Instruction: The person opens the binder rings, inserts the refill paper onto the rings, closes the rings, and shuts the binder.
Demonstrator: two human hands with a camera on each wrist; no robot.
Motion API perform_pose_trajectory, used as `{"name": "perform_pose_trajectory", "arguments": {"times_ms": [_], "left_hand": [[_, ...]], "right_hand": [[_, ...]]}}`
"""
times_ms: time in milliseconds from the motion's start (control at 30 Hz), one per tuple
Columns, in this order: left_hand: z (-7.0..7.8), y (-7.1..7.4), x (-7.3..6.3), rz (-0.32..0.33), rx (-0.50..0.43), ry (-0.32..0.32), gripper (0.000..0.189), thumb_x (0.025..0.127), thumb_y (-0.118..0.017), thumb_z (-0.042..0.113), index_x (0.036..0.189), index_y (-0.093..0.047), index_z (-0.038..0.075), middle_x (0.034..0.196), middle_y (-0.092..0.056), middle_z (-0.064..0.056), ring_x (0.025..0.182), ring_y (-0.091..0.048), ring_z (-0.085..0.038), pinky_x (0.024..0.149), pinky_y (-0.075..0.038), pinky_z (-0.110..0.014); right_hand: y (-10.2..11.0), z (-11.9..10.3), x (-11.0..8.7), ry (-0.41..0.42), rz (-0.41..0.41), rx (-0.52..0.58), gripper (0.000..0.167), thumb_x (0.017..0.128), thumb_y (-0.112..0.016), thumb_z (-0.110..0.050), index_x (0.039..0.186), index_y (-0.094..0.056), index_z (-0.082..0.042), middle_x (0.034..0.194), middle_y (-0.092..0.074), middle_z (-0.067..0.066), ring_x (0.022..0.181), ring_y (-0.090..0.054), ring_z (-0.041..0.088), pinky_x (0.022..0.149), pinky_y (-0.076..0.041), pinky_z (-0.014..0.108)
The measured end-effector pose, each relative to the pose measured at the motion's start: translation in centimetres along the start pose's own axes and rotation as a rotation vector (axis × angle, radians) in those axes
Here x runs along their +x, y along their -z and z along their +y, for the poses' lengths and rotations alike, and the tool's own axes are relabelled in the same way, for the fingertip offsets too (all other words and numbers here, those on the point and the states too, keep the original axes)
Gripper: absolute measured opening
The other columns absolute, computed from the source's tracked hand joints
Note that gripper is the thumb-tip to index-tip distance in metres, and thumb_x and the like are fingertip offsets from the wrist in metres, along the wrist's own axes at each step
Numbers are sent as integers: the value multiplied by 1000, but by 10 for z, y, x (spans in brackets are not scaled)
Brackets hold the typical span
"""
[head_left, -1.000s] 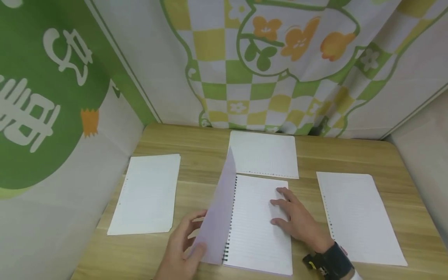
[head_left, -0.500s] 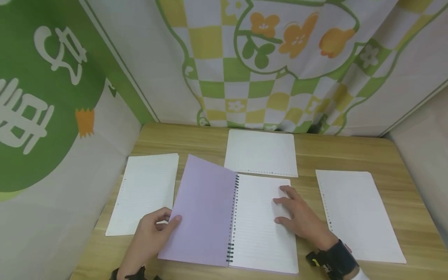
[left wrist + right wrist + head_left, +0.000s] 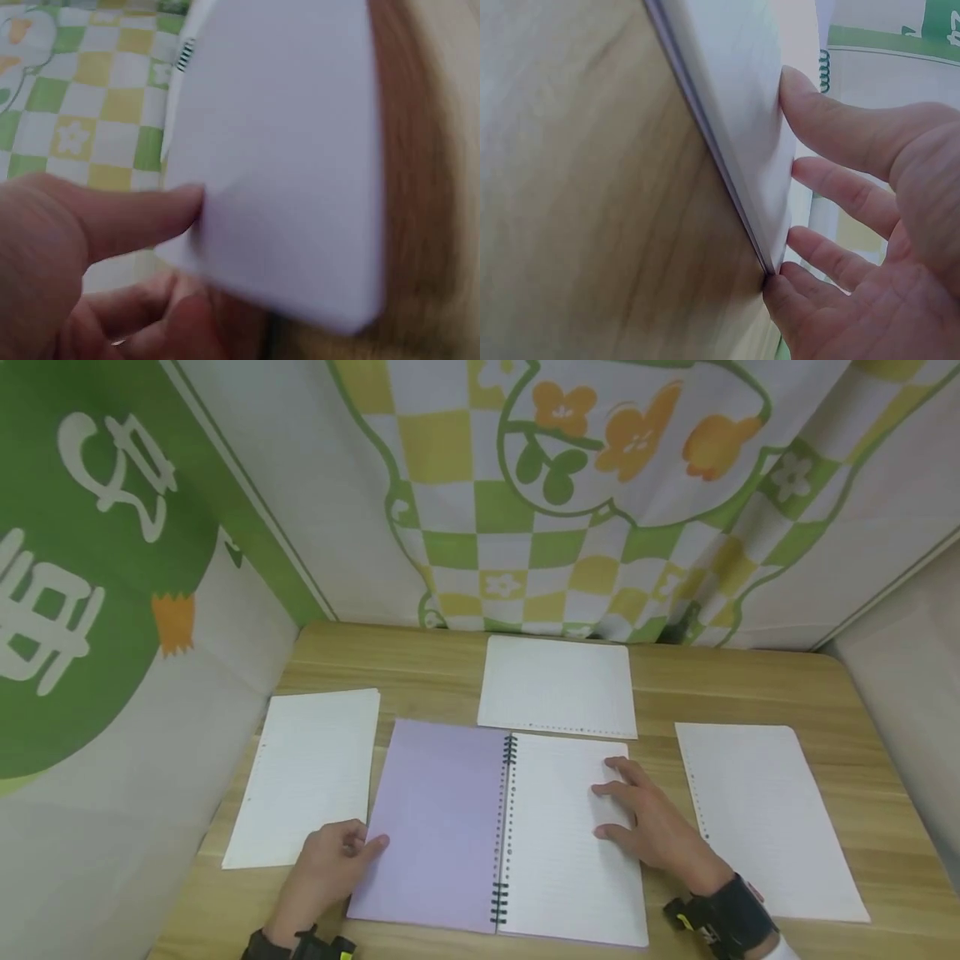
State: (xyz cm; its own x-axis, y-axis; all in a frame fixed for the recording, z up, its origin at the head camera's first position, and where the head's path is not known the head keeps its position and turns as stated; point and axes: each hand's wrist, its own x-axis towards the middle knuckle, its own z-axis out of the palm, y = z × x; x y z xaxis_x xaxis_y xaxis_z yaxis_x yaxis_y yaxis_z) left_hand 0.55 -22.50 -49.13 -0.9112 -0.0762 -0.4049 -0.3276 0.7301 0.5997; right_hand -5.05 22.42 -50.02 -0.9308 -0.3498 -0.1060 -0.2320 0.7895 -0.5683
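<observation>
A ring-bound notebook lies open on the wooden table, its purple cover folded out to the left and its lined pages on the right. My left hand pinches the cover's left edge, thumb on top and fingers beneath. In the left wrist view the thumb presses the cover near a corner. My right hand rests with spread fingertips on the top page near its right edge. The right wrist view shows the smallest finger at the edge of the page stack.
Loose punched sheets lie around the notebook: one set at the left, partly beside my left hand, a sheet at the back, and another sheet at the right. A checked curtain hangs behind the wooden table.
My left hand has swung the purple cover from nearly upright over to the left and down toward the table. The right hand has stayed on the page, shifting slightly right with the notebook.
</observation>
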Motion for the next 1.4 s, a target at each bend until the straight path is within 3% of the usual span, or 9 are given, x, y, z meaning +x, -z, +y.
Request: {"name": "perform_pose_trajectory", "arguments": {"times_ms": [133, 300, 500, 633, 767, 933, 1067, 1133, 1400], "left_hand": [[4, -2, -8, 34, 159, -4, 37, 94, -81, 34, 74, -58, 14, 64, -56, 2, 57, -51, -15, 50, -39, -30], [11, -2, -14, 75, 271, -60, 34, 90, -85, 32, 74, -61, 15, 65, -56, 4, 56, -51, -15, 49, -39, -30], [21, -1, -5, 48, 284, -129, 26, 89, -86, 25, 77, -65, 16, 66, -57, 4, 57, -51, -14, 51, -40, -30], [36, -2, 15, 25, 237, -230, 17, 91, -84, 21, 83, -70, 17, 69, -61, 8, 59, -54, -10, 52, -43, -29], [59, -8, 46, 25, 194, -361, 5, 95, -80, 18, 93, -76, 17, 77, -68, 9, 67, -59, -6, 58, -49, -29], [89, -27, 93, 30, 135, -530, 6, 99, -76, 22, 105, -79, 23, 87, -71, 12, 76, -61, -3, 69, -53, -29], [106, -46, 121, 29, 139, -626, 12, 102, -74, 25, 113, -78, 23, 90, -70, 12, 73, -58, -5, 66, -50, -26], [113, -54, 130, 27, 145, -656, 14, 102, -74, 24, 115, -78, 22, 95, -72, 9, 73, -58, -7, 65, -49, -27], [129, -69, 144, 46, 138, -709, 13, 102, -74, 21, 113, -80, 19, 116, -79, 2, 107, -73, -17, 91, -58, -36]], "right_hand": [[0, 0, 0, 19, 2, -14, 52, 83, -93, -20, 130, -76, -8, 162, -46, 19, 148, -45, 48, 113, -47, 62], [1, 0, -1, 32, -6, -21, 51, 83, -93, -20, 130, -76, -9, 160, -47, 20, 147, -47, 49, 112, -48, 62], [3, -9, 1, 63, 8, -75, 53, 79, -96, -21, 128, -76, -10, 155, -51, 21, 144, -48, 49, 111, -48, 64], [3, -18, 15, 139, 85, -117, 53, 77, -98, -25, 124, -77, -11, 137, -60, 15, 131, -54, 39, 107, -50, 59], [0, -30, 40, 179, 105, -66, 43, 86, -92, -23, 123, -76, -8, 116, -67, 5, 110, -64, 24, 95, -57, 45], [-11, -38, 77, 215, 87, 61, 27, 95, -82, -13, 119, -77, -3, 95, -70, -1, 90, -65, 14, 79, -58, 32], [-23, -44, 101, 227, 85, 104, 18, 98, -76, -7, 115, -79, -3, 91, -71, -1, 83, -63, 9, 74, -55, 26], [-28, -48, 110, 242, 88, 110, 17, 98, -75, -6, 114, -80, -3, 90, -72, 0, 80, -61, 9, 72, -54, 26], [-38, -58, 126, 242, 120, 92, 21, 95, -75, -1, 115, -81, -5, 92, -74, 4, 77, -61, 9, 71, -53, 25]]}}
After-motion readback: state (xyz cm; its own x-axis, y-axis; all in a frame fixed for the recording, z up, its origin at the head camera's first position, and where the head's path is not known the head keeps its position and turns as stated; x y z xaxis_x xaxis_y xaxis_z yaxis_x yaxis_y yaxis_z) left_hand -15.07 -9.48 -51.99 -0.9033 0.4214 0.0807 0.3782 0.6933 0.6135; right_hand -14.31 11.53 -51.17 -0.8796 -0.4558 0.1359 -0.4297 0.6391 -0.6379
